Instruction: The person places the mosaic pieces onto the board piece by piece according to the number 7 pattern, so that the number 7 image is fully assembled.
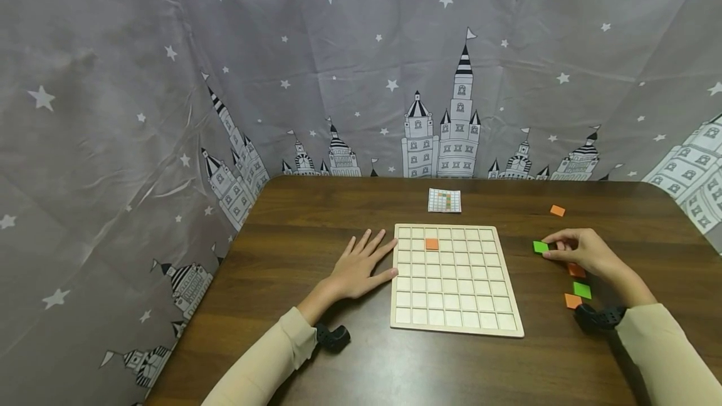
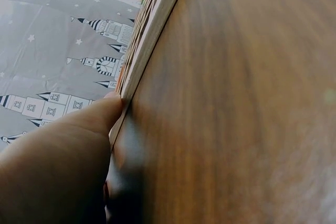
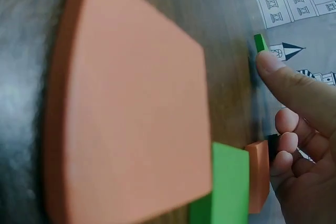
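Four orange tiles (image 1: 557,210) are counted: one is set in the single board (image 1: 458,324), and three are laid on the one tabletop (image 1: 316,218). Two green tiles (image 1: 582,291) are counted, one of them held in the right grip (image 1: 583,252) and one laid down. Whether any further tile is covered by that grip cannot be told. The board is divided into forty-nine squares, seven rows of seven, of which one is filled. One printed card (image 1: 444,200) is seen. Two grips are seen, the left grip (image 1: 359,270) included, with two sleeves (image 1: 265,356) and two black wrist devices (image 1: 333,338).
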Motion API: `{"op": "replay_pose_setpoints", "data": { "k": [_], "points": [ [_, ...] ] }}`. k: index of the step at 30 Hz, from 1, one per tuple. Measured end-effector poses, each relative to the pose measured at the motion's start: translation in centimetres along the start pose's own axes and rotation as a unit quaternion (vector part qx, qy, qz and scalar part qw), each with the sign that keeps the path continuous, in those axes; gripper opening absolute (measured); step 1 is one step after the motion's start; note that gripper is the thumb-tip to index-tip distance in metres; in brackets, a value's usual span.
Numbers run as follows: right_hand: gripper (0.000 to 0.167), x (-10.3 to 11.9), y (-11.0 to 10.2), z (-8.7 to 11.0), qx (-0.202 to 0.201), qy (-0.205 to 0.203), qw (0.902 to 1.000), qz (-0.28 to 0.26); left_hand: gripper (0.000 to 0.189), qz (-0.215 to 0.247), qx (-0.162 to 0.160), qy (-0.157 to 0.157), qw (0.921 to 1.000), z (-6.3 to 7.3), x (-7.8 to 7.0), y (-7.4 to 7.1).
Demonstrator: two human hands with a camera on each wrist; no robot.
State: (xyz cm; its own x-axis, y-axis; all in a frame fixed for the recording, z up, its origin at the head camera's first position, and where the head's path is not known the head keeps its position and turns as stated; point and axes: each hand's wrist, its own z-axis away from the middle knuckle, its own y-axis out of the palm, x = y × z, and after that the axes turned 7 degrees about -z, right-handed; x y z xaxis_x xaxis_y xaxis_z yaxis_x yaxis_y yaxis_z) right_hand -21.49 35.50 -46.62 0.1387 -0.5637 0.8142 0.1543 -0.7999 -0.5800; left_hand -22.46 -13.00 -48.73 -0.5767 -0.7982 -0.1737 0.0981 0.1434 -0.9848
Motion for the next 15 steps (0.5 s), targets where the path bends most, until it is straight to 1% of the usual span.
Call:
{"op": "replay_pose_setpoints", "data": {
  "k": [7, 11, 15],
  "points": [
    [0.035, 0.6, -0.2, 0.1, -0.01, -0.002, 0.9998, 0.015, 0.071, 0.003, -0.007, 0.001, 1.0, -0.2, 0.3, 0.5],
    [0.034, 1.0, -0.2, 0.0, -0.016, -0.012, 0.9996, 0.019, 0.07, 0.0, -0.005, 0.004, 1.0, 0.0, 0.0, 0.0],
    [0.032, 1.8, -0.2, -0.1, -0.024, -0.027, 0.9991, 0.023, 0.07, -0.005, -0.002, 0.004, 1.0, 0.0, 0.0, -0.1]
  ]
}}
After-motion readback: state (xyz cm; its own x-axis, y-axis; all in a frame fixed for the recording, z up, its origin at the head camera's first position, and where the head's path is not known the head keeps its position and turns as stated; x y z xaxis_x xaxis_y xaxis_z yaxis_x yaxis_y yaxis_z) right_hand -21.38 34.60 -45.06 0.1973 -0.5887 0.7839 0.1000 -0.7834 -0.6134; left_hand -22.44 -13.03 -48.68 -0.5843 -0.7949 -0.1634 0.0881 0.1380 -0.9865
